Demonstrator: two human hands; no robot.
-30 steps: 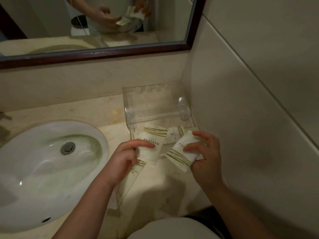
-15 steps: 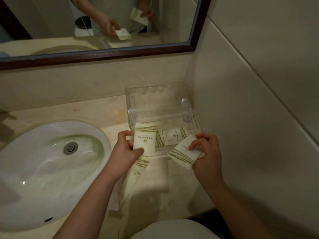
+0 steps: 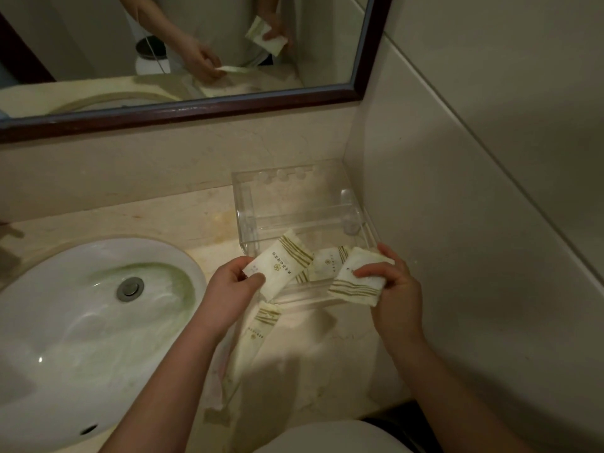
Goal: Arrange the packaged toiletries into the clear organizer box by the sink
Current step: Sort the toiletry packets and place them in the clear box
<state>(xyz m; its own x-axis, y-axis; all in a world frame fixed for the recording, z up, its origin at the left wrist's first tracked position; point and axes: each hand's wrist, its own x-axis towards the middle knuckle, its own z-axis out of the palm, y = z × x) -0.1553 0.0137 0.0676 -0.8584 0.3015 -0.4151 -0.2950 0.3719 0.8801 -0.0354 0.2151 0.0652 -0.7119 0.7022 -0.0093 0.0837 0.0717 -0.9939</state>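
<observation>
The clear organizer box (image 3: 295, 191) stands in the counter corner against the right wall. My left hand (image 3: 230, 291) grips a white striped packet (image 3: 281, 264) by its near end, tilted over the box's front left. My right hand (image 3: 394, 289) pinches a second striped packet (image 3: 354, 282) over the box's front right edge. Between them a third packet (image 3: 328, 261) lies inside the box's front section. A long narrow packet (image 3: 255, 341) rests on the counter in front of the box, partly under my left wrist.
A white oval sink (image 3: 81, 325) with a metal drain (image 3: 130, 288) fills the left of the beige counter (image 3: 183, 217). A dark-framed mirror (image 3: 202, 107) hangs above. The tiled wall (image 3: 474, 223) closes the right side. More wrappers (image 3: 225, 400) lie near the counter's front edge.
My left hand has turned its packet from upright to slanted, pointing up and right over the box. My right hand has shifted its packet slightly, still at the box's front right.
</observation>
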